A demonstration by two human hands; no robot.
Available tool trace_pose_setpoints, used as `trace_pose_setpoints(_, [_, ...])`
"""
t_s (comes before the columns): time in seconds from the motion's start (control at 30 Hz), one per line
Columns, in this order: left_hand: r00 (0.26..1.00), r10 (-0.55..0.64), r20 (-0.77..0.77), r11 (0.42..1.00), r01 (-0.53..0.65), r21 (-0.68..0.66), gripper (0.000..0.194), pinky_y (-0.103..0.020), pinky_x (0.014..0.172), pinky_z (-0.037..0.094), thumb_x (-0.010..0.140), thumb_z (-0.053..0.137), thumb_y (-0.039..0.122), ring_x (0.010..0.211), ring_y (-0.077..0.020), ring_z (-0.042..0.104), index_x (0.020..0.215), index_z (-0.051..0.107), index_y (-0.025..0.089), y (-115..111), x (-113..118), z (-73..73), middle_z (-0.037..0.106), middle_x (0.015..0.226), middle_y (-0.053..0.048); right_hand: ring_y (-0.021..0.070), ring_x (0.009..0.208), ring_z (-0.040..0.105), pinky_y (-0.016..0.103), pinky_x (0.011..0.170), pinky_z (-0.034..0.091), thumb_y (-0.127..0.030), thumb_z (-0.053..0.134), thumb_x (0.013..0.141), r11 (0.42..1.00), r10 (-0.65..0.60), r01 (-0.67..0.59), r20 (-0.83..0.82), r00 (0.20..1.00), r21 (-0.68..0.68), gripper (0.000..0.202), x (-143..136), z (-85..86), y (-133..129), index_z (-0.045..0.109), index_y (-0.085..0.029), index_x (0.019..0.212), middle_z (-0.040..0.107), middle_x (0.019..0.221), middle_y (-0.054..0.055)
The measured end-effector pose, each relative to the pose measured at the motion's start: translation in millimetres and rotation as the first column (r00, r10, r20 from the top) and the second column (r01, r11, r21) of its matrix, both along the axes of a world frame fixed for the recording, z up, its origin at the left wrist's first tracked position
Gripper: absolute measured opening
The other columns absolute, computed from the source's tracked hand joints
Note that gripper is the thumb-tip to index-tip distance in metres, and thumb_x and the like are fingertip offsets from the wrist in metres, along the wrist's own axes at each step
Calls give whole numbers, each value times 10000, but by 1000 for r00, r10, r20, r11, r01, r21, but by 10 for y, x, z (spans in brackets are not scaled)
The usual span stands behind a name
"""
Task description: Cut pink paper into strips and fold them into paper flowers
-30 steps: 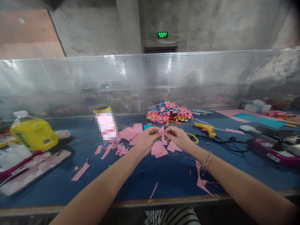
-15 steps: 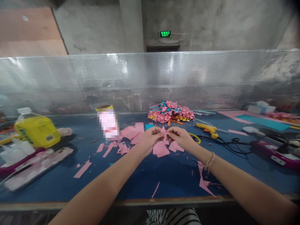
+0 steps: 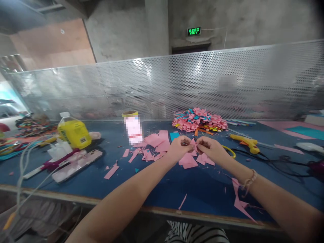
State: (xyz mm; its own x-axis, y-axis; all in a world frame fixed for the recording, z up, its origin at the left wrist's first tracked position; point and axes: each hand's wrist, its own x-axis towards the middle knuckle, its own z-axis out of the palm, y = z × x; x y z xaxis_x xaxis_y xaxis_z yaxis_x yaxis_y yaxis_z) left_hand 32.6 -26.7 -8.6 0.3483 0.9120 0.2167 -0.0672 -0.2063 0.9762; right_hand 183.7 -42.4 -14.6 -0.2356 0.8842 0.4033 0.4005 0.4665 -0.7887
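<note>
Between my two hands, over the middle of the blue table, a small pointed piece of pink paper (image 3: 193,144) is pinched at both sides. My left hand (image 3: 181,147) grips its left side with closed fingertips, and my right hand (image 3: 208,147) holds the right side. Just below them lie loose pink paper pieces (image 3: 188,161). More pink sheets (image 3: 162,141) are spread left of my left hand, near a small blue piece (image 3: 174,136). Behind my hands sits a heap of folded pink and blue paper (image 3: 196,118).
A yellow glue gun (image 3: 245,142) with a black cable lies at right. To the left stand a jar (image 3: 133,130) and a bottle of yellow liquid (image 3: 74,133), with a phone (image 3: 77,166) in front. A perforated metal screen (image 3: 154,84) runs behind the table.
The view has turned left, so everything appears further right, and more of the table's left end shows. Both hands still hold the pink piece.
</note>
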Motion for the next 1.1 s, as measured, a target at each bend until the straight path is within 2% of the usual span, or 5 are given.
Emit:
trace_pose_setpoints(0.2, [1000,3,-15,999,-3,43,157,-222,558,432,577,621,123,535,-64,497,615,469,133,-39,14,20,485,573,35,110,514,514,240,526,413,-172,437,674,1000,2,-2,23,1000,17,34,2,7,-7,451,-192,698,506,576,-31])
trace_pose_setpoints(0.4, [999,-36,-17,999,36,-26,128,-225,588,436,626,609,189,554,-69,522,642,503,119,-69,22,26,532,596,7,113,531,509,228,504,393,-178,452,669,997,-50,47,53,997,63,54,18,13,-13,489,-185,708,533,613,-12])
trace_pose_setpoints(0.63, [998,-53,-20,992,50,-115,216,-251,603,456,623,622,305,536,-88,554,643,526,113,-37,52,-16,564,576,-5,116,553,512,221,512,392,-189,443,696,987,-93,79,102,990,138,62,19,16,-22,503,-183,707,538,614,-6])
trace_pose_setpoints(0.87, [999,-32,0,984,31,-178,146,-221,559,442,665,585,240,475,-62,523,608,535,116,-31,68,-11,562,551,6,123,618,546,224,565,425,-158,468,675,970,-128,108,79,989,220,78,30,-21,21,524,-185,722,573,678,2])
trace_pose_setpoints(1.1, [996,-32,79,969,50,-241,148,-223,572,427,643,610,246,479,-67,515,606,542,120,-37,30,29,572,533,-3,112,598,532,215,544,419,-141,475,680,953,-129,97,94,987,288,73,-14,42,-7,536,-176,699,570,651,0])
